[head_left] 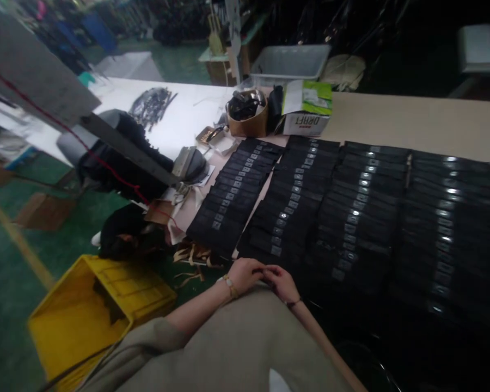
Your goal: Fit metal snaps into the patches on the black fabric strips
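Note:
My left hand [245,274] and my right hand [281,281] meet in front of my body, at the near edge of the table. The fingers of both are closed and touch at the tips. Whatever they hold, if anything, is too small or hidden to make out. Just beyond them lie overlapping rows of flat black fabric pieces [257,226], each row with a line of small pale or shiny square marks. Nearest to my hands are the lower ends of the two left rows. Other black rows [363,218] stretch to the right.
At the back stand a cardboard box of black items [248,122], a green and white carton [307,111] and a grey plastic bin [291,62]. A slanted metal post [126,149] crosses the left side. On the floor, a yellow crate [147,294] lies at my left.

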Demonstrator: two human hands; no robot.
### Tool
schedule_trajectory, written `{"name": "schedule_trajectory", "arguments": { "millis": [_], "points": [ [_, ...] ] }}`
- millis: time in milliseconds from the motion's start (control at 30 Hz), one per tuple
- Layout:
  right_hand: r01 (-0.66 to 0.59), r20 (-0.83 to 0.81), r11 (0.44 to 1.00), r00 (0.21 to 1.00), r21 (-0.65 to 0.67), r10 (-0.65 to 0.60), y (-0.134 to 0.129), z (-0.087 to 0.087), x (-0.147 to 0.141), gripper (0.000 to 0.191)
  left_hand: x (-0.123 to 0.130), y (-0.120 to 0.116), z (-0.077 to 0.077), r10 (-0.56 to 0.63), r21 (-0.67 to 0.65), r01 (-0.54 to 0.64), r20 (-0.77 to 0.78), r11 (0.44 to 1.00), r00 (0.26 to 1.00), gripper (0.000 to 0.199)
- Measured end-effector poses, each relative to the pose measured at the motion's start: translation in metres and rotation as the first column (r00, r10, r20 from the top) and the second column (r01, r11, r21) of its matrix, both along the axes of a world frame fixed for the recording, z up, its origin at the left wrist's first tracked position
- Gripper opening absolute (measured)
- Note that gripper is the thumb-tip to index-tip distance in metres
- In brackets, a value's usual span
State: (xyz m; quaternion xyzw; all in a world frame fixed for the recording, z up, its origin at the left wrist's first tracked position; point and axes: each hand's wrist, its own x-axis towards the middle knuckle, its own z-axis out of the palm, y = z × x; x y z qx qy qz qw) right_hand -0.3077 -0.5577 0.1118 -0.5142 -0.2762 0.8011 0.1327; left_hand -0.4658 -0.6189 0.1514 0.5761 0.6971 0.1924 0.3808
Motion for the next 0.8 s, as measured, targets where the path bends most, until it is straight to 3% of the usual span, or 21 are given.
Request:
{"name": "schedule_trajectory", "arguments": {
  "millis": [133, 267, 367, 467, 500, 633, 800],
  "points": [
    [-0.117, 0.074, 0.979, 0.992, 0.168, 0.106, 0.003, 0.004, -0.015, 0.052, -0.015, -0.006, 0.001, 0.054, -0.070, -0.059, -0.075, 0.996, 0.996, 0.022],
    [-0.141, 0.129, 0.949, 0.986, 0.281, 0.108, 0.012, 0.000, -0.045, 0.051, -0.050, 0.002, -0.009, -0.019, -0.012, 0.018, -0.083, 1.000, 0.996, 0.024],
    [-0.124, 0.123, 0.956, 0.988, 0.267, 0.094, 0.017, -0.010, -0.086, 0.052, -0.104, 0.009, -0.024, 0.049, 0.070, -0.047, -0.033, 0.996, 0.998, 0.021],
    [-0.102, 0.103, 0.979, 0.991, 0.175, 0.085, 0.020, -0.022, -0.135, 0.051, -0.175, 0.013, -0.048, 0.320, 0.110, -0.309, -0.102, 0.945, 0.942, 0.019],
    [-0.103, 0.117, 0.983, 0.989, 0.149, 0.086, 0.021, -0.027, -0.152, 0.049, -0.197, 0.014, -0.058, 0.358, 0.110, -0.344, -0.154, 0.933, 0.921, 0.017],
    [-0.208, 0.293, 0.961, 0.944, 0.183, 0.149, 0.025, -0.045, -0.212, 0.038, -0.255, 0.015, -0.092, 0.214, 0.042, -0.210, -0.220, 0.977, 0.952, 0.016],
    [-0.455, 0.488, 0.815, 0.836, 0.359, 0.251, 0.029, -0.066, -0.261, 0.023, -0.271, 0.014, -0.106, 0.078, -0.022, -0.083, -0.183, 0.996, 0.980, 0.017]
  ]
}}
